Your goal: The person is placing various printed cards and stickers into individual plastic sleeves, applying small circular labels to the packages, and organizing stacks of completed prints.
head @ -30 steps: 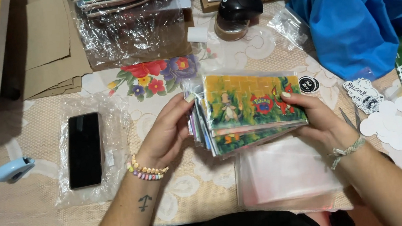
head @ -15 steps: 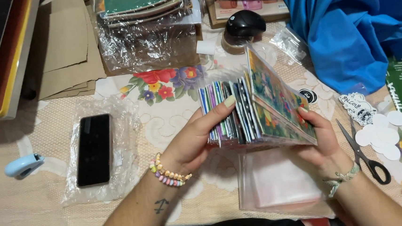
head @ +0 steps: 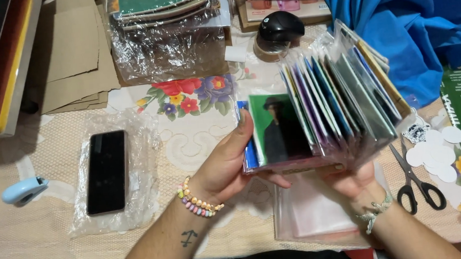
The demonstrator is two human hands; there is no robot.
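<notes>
A thick stack of sleeved picture cards [head: 337,106] stands on edge between both hands, fanned open toward the right. My left hand [head: 227,165], with a bead bracelet at the wrist, grips the near end, its thumb on a card showing a figure in a hat on green [head: 280,128]. My right hand [head: 353,179] supports the stack from below, mostly hidden under it. Clear empty sleeves [head: 315,215] lie on the table under my hands.
A black phone on plastic wrap [head: 106,170] lies left, a small blue tool [head: 24,190] further left. Black scissors [head: 415,179] and white paper cut-outs [head: 432,156] sit right. Blue cloth [head: 401,20], wrapped books [head: 166,20], cardboard [head: 74,64] and a black round gadget [head: 280,28] at the back.
The stack has been tipped up and fanned wider to the right. The front card now showing is the green one with the figure, not the colourful picture.
</notes>
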